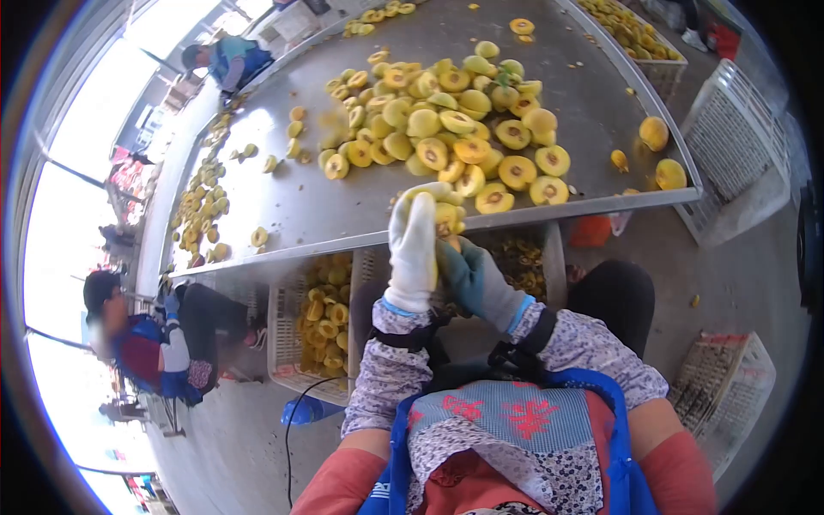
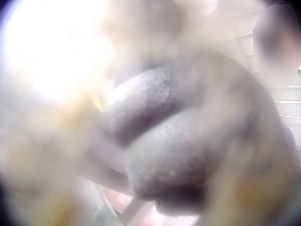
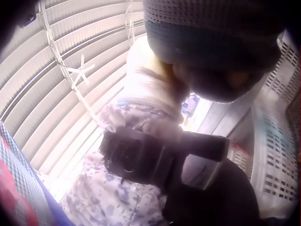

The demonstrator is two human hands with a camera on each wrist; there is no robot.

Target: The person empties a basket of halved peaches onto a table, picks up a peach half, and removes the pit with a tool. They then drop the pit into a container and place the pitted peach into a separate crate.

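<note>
In the head view my left hand [image 1: 412,249], in a white glove, grips a yellow peach [image 1: 448,221] at the table's near edge. Close below the fruit is my right hand [image 1: 482,279] in a grey-green glove, its fingers bent and meeting the left hand. I cannot tell what the right hand holds, as its fingertips are hidden. The left wrist view is blurred, with grey glove fingers [image 2: 164,141] across its middle. Dark against the light, the right glove [image 3: 211,52] fills the top of the right wrist view. Just beyond both hands lies a heap of halved peaches [image 1: 446,120].
The metal table [image 1: 601,129] has a raised rim. Under it stand a crate of peach halves [image 1: 283,343] and a second bin [image 1: 554,266]. White crates [image 1: 730,154] stand at the right. Another person [image 1: 154,343] sits at the left, and a cable [image 1: 289,446] hangs nearby.
</note>
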